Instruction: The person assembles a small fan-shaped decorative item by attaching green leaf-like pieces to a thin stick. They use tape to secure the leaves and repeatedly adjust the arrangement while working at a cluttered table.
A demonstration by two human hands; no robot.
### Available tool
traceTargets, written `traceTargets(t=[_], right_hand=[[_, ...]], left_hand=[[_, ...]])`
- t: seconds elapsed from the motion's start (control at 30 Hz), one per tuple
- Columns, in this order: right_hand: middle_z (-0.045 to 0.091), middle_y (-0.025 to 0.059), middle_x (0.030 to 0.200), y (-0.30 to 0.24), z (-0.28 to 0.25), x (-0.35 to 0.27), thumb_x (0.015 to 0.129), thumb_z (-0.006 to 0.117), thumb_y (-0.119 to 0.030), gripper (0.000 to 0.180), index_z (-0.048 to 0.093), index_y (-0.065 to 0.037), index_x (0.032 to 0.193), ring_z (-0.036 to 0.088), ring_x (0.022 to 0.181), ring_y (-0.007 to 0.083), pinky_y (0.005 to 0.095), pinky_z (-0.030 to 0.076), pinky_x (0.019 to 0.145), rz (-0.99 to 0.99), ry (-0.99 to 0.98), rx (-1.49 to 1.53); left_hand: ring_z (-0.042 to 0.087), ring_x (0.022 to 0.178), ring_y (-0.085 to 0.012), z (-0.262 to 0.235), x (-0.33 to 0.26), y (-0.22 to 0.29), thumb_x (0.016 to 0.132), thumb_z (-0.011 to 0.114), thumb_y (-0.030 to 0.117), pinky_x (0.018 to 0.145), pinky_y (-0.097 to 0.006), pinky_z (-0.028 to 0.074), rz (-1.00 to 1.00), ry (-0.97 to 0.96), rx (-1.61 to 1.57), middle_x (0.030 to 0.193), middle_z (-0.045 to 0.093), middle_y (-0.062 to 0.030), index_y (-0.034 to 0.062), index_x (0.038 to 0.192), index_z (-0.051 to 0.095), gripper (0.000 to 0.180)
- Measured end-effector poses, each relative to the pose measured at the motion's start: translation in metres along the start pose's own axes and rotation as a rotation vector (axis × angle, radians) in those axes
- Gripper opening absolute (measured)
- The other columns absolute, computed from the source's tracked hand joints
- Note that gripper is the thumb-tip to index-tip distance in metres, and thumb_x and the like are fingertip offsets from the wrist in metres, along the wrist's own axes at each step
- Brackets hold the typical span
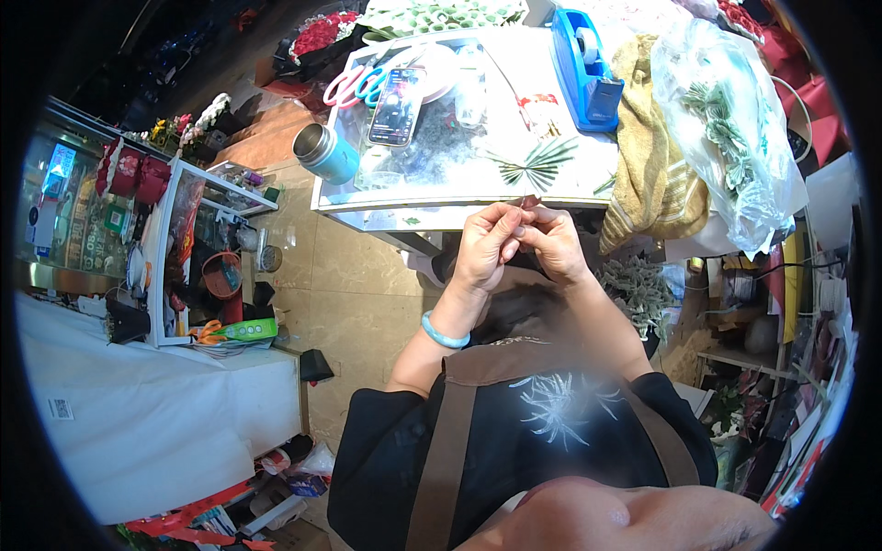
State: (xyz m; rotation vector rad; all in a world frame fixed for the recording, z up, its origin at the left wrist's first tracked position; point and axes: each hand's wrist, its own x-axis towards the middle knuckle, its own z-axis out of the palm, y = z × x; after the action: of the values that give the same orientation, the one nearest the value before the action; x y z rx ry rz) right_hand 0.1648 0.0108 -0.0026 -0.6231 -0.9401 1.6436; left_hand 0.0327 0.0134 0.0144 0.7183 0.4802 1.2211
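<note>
My left hand (pixel 489 246) and my right hand (pixel 557 244) meet just off the table's near edge, thumbs and fingertips pinched together. Out of their fingertips rises a green pleated fan-shaped piece (pixel 533 166), spread out over the tabletop. A small reddish bit (pixel 529 202) shows at its base, right at the fingers. Whatever else the fingertips cover is hidden. More green pleated pieces (pixel 726 129) lie in a clear plastic bag (pixel 675 78) to the right.
On the white table (pixel 441 195) are a phone (pixel 397 108), pink-handled scissors (pixel 344 87), a blue tape dispenser (pixel 588 78) and a steel-rimmed blue cup (pixel 329 154) near the left edge. A brown towel (pixel 634 156) hangs over the right side. Shelves (pixel 184 184) stand at left.
</note>
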Motion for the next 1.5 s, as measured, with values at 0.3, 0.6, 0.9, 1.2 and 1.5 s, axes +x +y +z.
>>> traceTargets(t=[0.3, 0.6, 0.9, 1.2, 1.5], right_hand=[[0.059, 0.0036, 0.071, -0.002, 0.001, 0.001, 0.082, 0.063, -0.005, 0.016, 0.061, 0.002, 0.096, 0.055, 0.062, 0.0089, 0.0216, 0.041, 0.058, -0.033, 0.023, -0.028], [0.06, 0.003, 0.07, -0.002, 0.001, 0.01, 0.083, 0.063, -0.009, 0.01, 0.058, -0.002, 0.088, 0.057, 0.058, 0.0091, 0.0192, 0.038, 0.055, -0.029, 0.036, 0.052], [0.061, 0.0024, 0.078, -0.003, -0.005, 0.014, 0.08, 0.066, -0.01, 0.015, 0.06, -0.001, 0.091, 0.053, 0.064, 0.0064, 0.0193, 0.04, 0.057, -0.072, 0.114, 0.008], [0.062, 0.0009, 0.08, -0.006, -0.003, 0.015, 0.081, 0.064, -0.01, 0.016, 0.063, -0.001, 0.095, 0.053, 0.07, 0.0063, 0.0202, 0.04, 0.058, -0.022, 0.14, -0.016], [0.059, 0.0009, 0.079, -0.016, 0.002, 0.015, 0.083, 0.062, -0.008, 0.007, 0.056, -0.004, 0.081, 0.052, 0.066, 0.0063, 0.0192, 0.041, 0.058, -0.065, 0.057, 0.006]], left_hand=[[0.043, 0.048, -0.0016, 0.013, -0.001, -0.005, 0.09, 0.055, 0.022, 0.043, -0.014, 0.033, 0.041, 0.151, 0.158, 0.078, 0.063, -0.0029, -0.0011, 0.099, 0.063, 0.026], [0.054, 0.061, -0.0063, 0.012, 0.0, -0.006, 0.095, 0.044, 0.021, 0.053, -0.017, 0.042, 0.126, 0.221, 0.104, 0.077, 0.06, -0.0043, -0.0024, 0.109, 0.053, 0.029], [0.051, 0.059, -0.0054, 0.005, -0.004, -0.016, 0.087, 0.057, 0.009, 0.05, -0.016, 0.039, 0.143, 0.227, 0.278, 0.077, 0.057, -0.0024, 0.0014, 0.095, 0.055, 0.012], [0.048, 0.054, -0.0046, 0.001, -0.003, -0.018, 0.087, 0.058, 0.009, 0.045, -0.015, 0.035, 0.177, 0.226, 0.253, 0.071, 0.056, -0.0013, 0.0016, 0.094, 0.056, 0.011], [0.047, 0.055, -0.0035, 0.005, -0.004, -0.018, 0.088, 0.058, 0.011, 0.045, -0.015, 0.034, 0.142, 0.207, 0.225, 0.073, 0.057, -0.0013, 0.0017, 0.093, 0.056, 0.011]])
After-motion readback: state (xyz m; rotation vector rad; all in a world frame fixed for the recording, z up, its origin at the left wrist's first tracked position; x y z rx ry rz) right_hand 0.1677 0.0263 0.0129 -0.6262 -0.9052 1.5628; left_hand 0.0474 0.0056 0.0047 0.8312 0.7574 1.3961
